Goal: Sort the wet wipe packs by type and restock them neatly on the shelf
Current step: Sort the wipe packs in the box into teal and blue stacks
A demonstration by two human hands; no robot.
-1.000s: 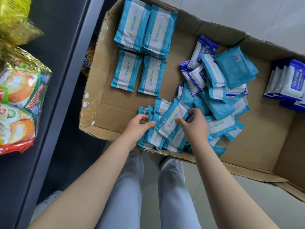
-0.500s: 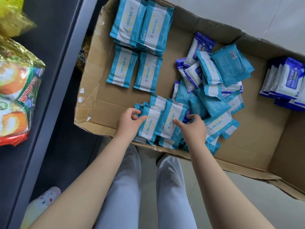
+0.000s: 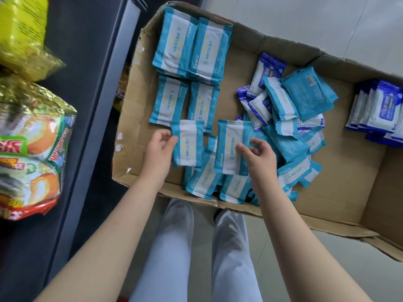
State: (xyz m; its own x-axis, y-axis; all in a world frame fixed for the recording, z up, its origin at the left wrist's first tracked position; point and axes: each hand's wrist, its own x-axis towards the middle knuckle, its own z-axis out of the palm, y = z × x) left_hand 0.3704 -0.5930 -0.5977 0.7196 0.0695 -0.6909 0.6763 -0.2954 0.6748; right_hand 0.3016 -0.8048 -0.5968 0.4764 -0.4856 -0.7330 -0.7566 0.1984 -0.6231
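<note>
A flattened cardboard box point(image 3: 135, 118) holds wet wipe packs. My left hand point(image 3: 158, 152) pinches one teal-and-white pack point(image 3: 189, 143) by its left edge. My right hand point(image 3: 258, 158) holds a second teal-and-white pack point(image 3: 231, 147), lifted above a loose heap of teal packs point(image 3: 207, 182) at the box's near edge. Teal packs lie in neat stacks at the far left point(image 3: 192, 44) and just below them point(image 3: 169, 100). A mixed pile of teal and dark blue packs point(image 3: 283, 110) sits in the middle. Dark blue packs point(image 3: 379, 110) stand grouped at the right.
A dark grey shelf point(image 3: 91, 105) runs along the left, with foil snack bags point(image 3: 28, 149) and a yellow bag point(image 3: 21, 29) on it. My legs in pale trousers point(image 3: 174, 258) stand below the box on a tiled floor point(image 3: 327, 22).
Both hands have lifted from the near heap, each now holding one teal pack turned upright and raised toward the sorted stacks. The camera has tilted slightly.
</note>
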